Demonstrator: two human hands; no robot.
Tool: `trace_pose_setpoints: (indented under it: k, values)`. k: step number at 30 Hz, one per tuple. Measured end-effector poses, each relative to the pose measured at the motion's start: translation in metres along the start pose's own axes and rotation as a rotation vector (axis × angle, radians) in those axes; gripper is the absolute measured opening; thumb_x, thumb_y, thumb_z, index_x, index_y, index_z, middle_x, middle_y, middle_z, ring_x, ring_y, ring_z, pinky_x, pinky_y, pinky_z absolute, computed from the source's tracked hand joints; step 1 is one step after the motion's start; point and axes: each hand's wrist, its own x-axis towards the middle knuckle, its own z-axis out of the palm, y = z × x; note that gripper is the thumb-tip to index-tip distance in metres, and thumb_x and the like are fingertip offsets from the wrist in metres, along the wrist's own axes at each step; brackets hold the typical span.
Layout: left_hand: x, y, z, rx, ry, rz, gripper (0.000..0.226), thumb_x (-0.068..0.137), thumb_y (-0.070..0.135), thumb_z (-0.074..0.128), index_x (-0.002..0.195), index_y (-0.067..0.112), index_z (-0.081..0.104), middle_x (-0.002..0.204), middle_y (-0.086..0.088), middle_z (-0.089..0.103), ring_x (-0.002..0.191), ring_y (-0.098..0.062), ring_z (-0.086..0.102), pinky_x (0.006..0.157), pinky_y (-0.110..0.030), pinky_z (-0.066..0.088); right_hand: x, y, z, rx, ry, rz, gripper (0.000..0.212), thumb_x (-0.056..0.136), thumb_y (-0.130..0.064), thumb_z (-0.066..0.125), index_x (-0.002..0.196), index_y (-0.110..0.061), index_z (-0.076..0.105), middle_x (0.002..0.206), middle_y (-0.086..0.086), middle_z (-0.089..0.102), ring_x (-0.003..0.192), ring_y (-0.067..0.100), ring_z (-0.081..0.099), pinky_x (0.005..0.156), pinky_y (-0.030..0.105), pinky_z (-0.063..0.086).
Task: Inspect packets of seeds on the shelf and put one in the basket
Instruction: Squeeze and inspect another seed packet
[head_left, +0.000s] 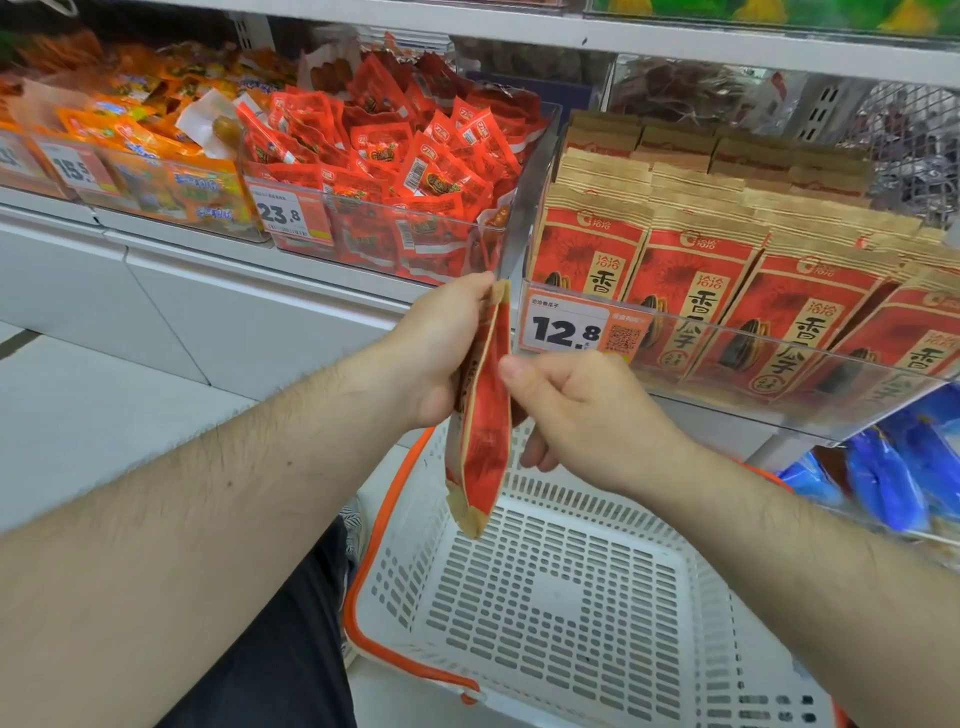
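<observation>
Right below you sits the white slotted basket (545, 613) with its orange rim and handle, nothing in it, your dark trouser leg (280, 649) just to its left. Both your forearms reach in over it. Between your hands hangs the seed packet (480, 415), red with tan paper edges, turned edge-on to you and nearly upright, its lower end dangling above the basket's far rim and not touching it. Your left hand (441, 353) has it by the upper part, fingers curled round the far face and fingertips up at the top corner. Your right hand (576, 410) is on the other side, thumb laid against the packet's near edge about halfway down, the other fingers curled behind; they seem to close on the packet, though the packet hides the exact contact. Past your hands, the shelf: a clear plastic front rail (779, 364) with a price tag (566, 325) reading 12.8, and behind it rows of the same red-and-tan seed packets (701, 291) standing upright, packed front to back. To the left of those, across a clear divider, a bin heaped with small red snack sachets (405, 150) carries a tag (280, 213) reading 23.8, and further left a bin of orange sachets (140, 135). Low on the right, below the seed shelf, blue bags (893, 467) show.
</observation>
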Motion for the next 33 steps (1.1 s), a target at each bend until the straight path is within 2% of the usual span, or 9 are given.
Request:
trace_pose_setpoints:
  k: [3,7,11,15,17,22,25,29,33]
  values:
    - [-0.001,0.000,0.002,-0.004,-0.138,-0.017,0.060,0.104,0.047,0.035,0.060,0.016,0.062,0.055,-0.001,0.054,0.047,-0.016,0.055,0.045,-0.019,0.044,0.003,-0.001,-0.003,0.144,0.098,-0.030,0.034,0.101,-0.025,0.048,0.077,-0.005,0.061,0.069,0.003,0.070,0.052,0.019,0.069,0.055,0.042,0.058]
    - [-0.008,0.001,-0.001,-0.041,-0.441,-0.053,0.072,0.092,0.062,0.034,0.065,0.006,0.071,0.057,-0.017,0.055,0.049,-0.030,0.054,0.049,-0.029,0.046,0.005,-0.003,-0.004,0.408,0.039,-0.003,0.027,0.102,-0.008,0.045,0.080,0.006,0.052,0.069,0.027,0.065,0.047,0.022,0.062,0.047,0.035,0.050]
    - [-0.012,0.004,-0.003,-0.021,-0.622,-0.012,0.064,0.081,0.056,0.038,0.067,0.004,0.072,0.055,-0.022,0.055,0.048,-0.033,0.056,0.054,-0.033,0.048,0.004,-0.006,-0.008,0.588,-0.012,0.008,0.030,0.101,-0.004,0.043,0.073,-0.003,0.052,0.057,0.015,0.060,0.041,0.022,0.055,0.044,0.032,0.043]
    - [-0.008,0.001,-0.007,-0.074,-0.748,0.019,0.066,0.079,0.054,0.057,0.096,-0.009,0.065,0.065,-0.025,0.058,0.054,-0.035,0.060,0.060,-0.037,0.052,0.005,-0.005,-0.009,0.645,-0.012,0.005,0.033,0.102,-0.005,0.043,0.071,-0.005,0.053,0.054,0.013,0.059,0.040,0.021,0.054,0.045,0.032,0.042]
    - [-0.007,0.000,-0.007,-0.072,-0.792,-0.025,0.062,0.074,0.041,0.065,0.107,-0.011,0.054,0.064,-0.026,0.059,0.054,-0.035,0.061,0.063,-0.039,0.052,0.005,-0.005,-0.010,0.649,-0.017,-0.001,0.031,0.102,-0.005,0.043,0.072,-0.004,0.053,0.053,0.012,0.060,0.039,0.020,0.054,0.045,0.031,0.041]
    - [-0.009,0.000,-0.007,-0.218,-0.693,-0.060,0.053,0.071,0.027,0.041,0.111,-0.006,0.049,0.071,-0.024,0.053,0.048,-0.036,0.057,0.061,-0.042,0.051,0.006,-0.005,-0.010,0.690,-0.038,0.001,0.030,0.102,-0.006,0.042,0.074,-0.005,0.050,0.053,0.010,0.060,0.040,0.019,0.053,0.042,0.029,0.041]
    - [-0.010,0.000,-0.007,-0.256,-0.677,-0.080,0.052,0.071,0.028,0.041,0.110,-0.005,0.047,0.066,-0.023,0.054,0.050,-0.037,0.057,0.062,-0.042,0.051,0.006,-0.004,-0.011,0.689,-0.047,-0.008,0.031,0.103,-0.006,0.041,0.073,-0.006,0.051,0.054,0.010,0.061,0.040,0.019,0.054,0.041,0.028,0.041]
    - [-0.010,0.003,-0.005,-0.245,-0.493,-0.084,0.049,0.066,0.028,0.047,0.107,0.001,0.049,0.075,-0.019,0.050,0.056,-0.033,0.054,0.060,-0.039,0.051,0.004,-0.004,-0.015,0.592,-0.030,-0.021,0.023,0.099,-0.003,0.049,0.076,-0.003,0.053,0.056,0.010,0.062,0.043,0.020,0.056,0.044,0.030,0.045]
    - [-0.014,0.008,-0.005,-0.245,-0.394,0.005,0.033,0.073,0.020,0.037,0.065,0.005,0.066,0.057,-0.011,0.057,0.047,-0.024,0.054,0.049,-0.025,0.052,0.000,-0.003,-0.016,0.445,-0.057,-0.045,0.019,0.093,0.001,0.059,0.075,-0.002,0.055,0.063,0.017,0.060,0.047,0.021,0.060,0.048,0.031,0.049]
